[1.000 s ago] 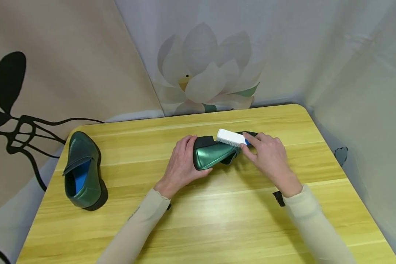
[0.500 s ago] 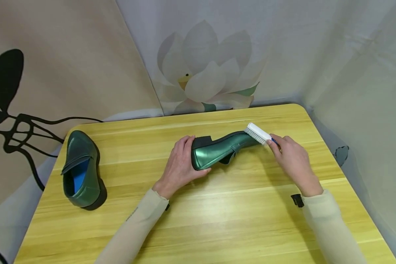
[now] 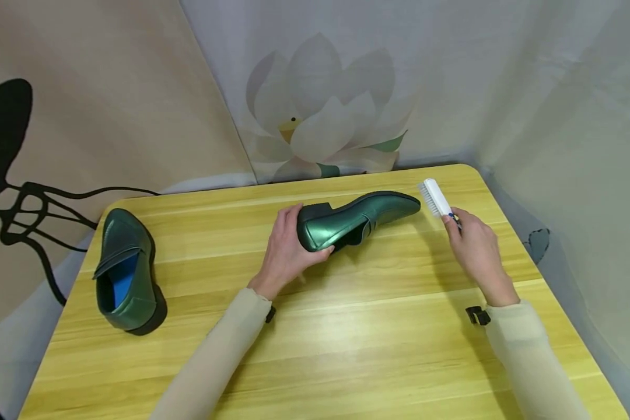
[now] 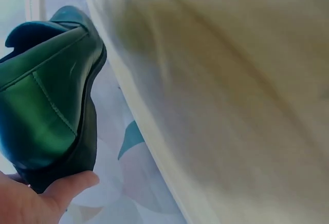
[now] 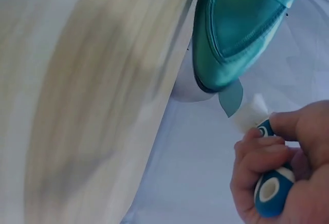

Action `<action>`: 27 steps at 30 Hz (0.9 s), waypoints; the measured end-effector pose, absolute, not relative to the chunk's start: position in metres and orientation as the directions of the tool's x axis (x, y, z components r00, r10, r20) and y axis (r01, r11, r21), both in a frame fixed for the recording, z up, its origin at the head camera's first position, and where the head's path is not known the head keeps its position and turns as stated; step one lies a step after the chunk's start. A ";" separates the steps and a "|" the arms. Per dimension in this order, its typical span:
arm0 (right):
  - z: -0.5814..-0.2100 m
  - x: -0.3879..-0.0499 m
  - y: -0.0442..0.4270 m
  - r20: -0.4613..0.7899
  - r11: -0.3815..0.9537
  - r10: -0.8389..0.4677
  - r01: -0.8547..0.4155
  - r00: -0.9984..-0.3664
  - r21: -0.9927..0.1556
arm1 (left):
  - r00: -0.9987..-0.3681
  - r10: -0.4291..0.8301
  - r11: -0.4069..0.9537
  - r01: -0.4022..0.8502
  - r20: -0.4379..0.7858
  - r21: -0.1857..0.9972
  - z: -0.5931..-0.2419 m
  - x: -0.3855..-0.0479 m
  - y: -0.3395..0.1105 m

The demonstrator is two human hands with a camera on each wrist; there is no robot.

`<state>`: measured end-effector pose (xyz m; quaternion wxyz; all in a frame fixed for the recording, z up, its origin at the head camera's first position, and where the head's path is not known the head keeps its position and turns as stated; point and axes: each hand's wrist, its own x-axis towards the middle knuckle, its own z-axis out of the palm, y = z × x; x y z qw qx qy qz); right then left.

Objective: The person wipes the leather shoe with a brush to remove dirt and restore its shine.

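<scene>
A metallic green loafer lies on its side in the air over the table, sole facing away and toe to the right. My left hand grips it around the heel; the left wrist view shows the thumb pressed to the black heel of the shoe. In my right hand is a brush with a white head and pale bristles. The right wrist view shows the fingers curled round its blue-and-white handle. The brush stands just right of the toe, apart from it.
The matching green loafer, with a blue insole, stands upright at the table's left side. The wooden table has rounded back corners. Fabric curtains hang behind it, and a black wire shape shows at the left.
My right hand has moved the brush rightward along the shoe, past the toe and off it. My left hand has raised the loafer's toe and shifted it slightly left and away.
</scene>
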<state>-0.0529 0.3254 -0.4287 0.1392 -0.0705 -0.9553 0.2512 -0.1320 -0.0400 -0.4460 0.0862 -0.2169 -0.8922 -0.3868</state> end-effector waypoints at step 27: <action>-0.424 -0.072 0.278 0.281 0.924 0.126 0.009 -0.952 -0.381 | -0.855 0.427 0.656 0.518 0.296 0.549 -0.457 -0.128 -0.028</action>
